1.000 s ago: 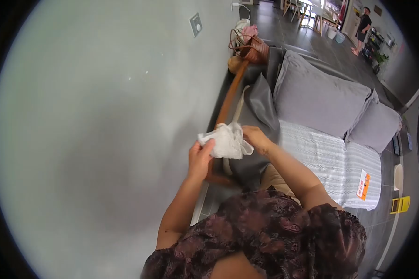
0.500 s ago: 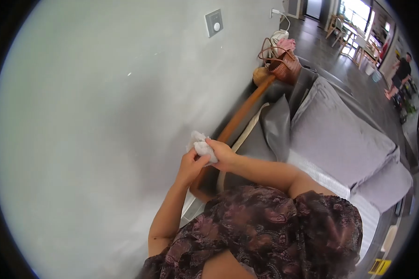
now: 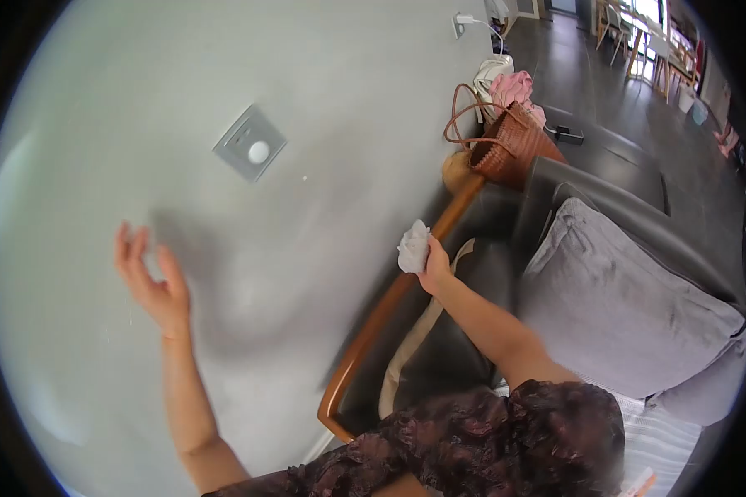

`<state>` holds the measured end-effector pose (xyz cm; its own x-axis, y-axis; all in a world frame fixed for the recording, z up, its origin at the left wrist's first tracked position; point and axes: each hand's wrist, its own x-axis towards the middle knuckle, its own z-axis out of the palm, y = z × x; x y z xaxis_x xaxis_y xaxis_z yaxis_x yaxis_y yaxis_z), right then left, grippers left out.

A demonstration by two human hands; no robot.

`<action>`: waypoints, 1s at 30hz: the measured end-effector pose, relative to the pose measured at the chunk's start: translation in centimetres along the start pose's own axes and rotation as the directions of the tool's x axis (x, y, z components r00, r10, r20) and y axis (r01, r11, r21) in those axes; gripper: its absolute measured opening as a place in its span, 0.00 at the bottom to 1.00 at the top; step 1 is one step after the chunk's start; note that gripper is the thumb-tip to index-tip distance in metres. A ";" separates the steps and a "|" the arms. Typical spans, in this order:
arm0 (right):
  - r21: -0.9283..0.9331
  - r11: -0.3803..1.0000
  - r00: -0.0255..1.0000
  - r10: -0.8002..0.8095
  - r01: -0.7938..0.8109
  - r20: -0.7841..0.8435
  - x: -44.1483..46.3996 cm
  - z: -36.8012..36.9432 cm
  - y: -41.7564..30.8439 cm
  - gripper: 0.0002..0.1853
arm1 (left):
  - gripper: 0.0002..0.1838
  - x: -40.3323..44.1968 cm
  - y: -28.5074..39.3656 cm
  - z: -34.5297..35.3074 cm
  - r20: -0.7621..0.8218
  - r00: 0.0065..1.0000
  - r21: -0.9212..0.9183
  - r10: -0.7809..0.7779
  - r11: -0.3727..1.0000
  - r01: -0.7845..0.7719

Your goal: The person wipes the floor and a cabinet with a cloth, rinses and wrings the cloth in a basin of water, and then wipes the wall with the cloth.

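My left hand (image 3: 157,290) is raised by the pale wall (image 3: 307,273), its fingers apart and nothing in them. Whether it touches the wall I cannot tell. Up and to the right of that hand sits a grey wall plate (image 3: 239,157) with a round white knob. My right hand (image 3: 436,267) grips a crumpled white tissue (image 3: 414,247) and holds it out over the wooden rail (image 3: 373,319) of the dark sofa.
A brown woven handbag (image 3: 514,149) stands at the sofa's far end, with pink cloth (image 3: 514,87) behind it. Grey cushions (image 3: 630,298) lie on the sofa to the right. A white plug (image 3: 464,19) with a cable is in the wall. Chairs (image 3: 659,62) stand farther off.
My hands were together on the tissue and have parted. The left let go and rose leftward along the wall; the right kept the tissue and moved right. The view has shifted closer to the wall plate.
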<state>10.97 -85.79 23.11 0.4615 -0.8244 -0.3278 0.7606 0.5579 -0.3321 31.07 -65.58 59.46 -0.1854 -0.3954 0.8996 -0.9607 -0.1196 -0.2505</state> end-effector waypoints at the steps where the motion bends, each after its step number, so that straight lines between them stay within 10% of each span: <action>1: 0.028 0.999 0.999 -0.030 0.031 -0.027 0.8 0.5 -0.1 0.19 | 0.15 2.7 -0.7 0.3 -0.028 0.993 0.104 0.113 0.989 -0.109; 7: -0.065 0.983 0.983 -0.174 0.170 -0.059 5.5 6.6 2.3 0.21 | 0.17 12.7 -3.9 1.1 -0.100 0.961 0.415 0.257 0.889 -0.194; 10: -0.676 0.567 0.851 -0.494 0.470 0.178 5.5 9.6 3.7 0.22 | 0.19 14.3 -4.7 1.0 -0.079 0.940 0.549 0.331 0.802 -0.236; 16: -0.652 0.084 0.546 -0.631 0.754 0.550 6.1 12.0 7.9 0.23 | 0.22 13.0 -7.5 1.4 -0.049 0.942 0.704 0.331 0.681 -0.202; 19: -0.677 0.059 0.558 -0.621 0.733 0.551 7.6 13.3 6.1 0.24 | 0.22 12.8 -8.3 1.6 -0.033 0.946 0.726 0.324 0.658 -0.200; 28: -0.523 -0.216 0.168 -0.789 0.825 0.590 18.5 24.4 -11.3 0.23 | 0.21 13.4 -9.4 1.4 0.023 0.921 0.783 0.389 0.566 -0.259; 30: -0.561 -0.104 0.249 -0.819 0.821 0.517 20.9 25.9 -15.2 0.23 | 0.21 13.5 -8.9 1.7 0.023 0.913 0.778 0.408 0.566 -0.272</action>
<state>20.88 -113.95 44.23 -0.2713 -0.7119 0.6478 0.0437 -0.6815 -0.7305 37.51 -71.36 73.24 -0.5562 -0.4304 0.7109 -0.3326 -0.6687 -0.6650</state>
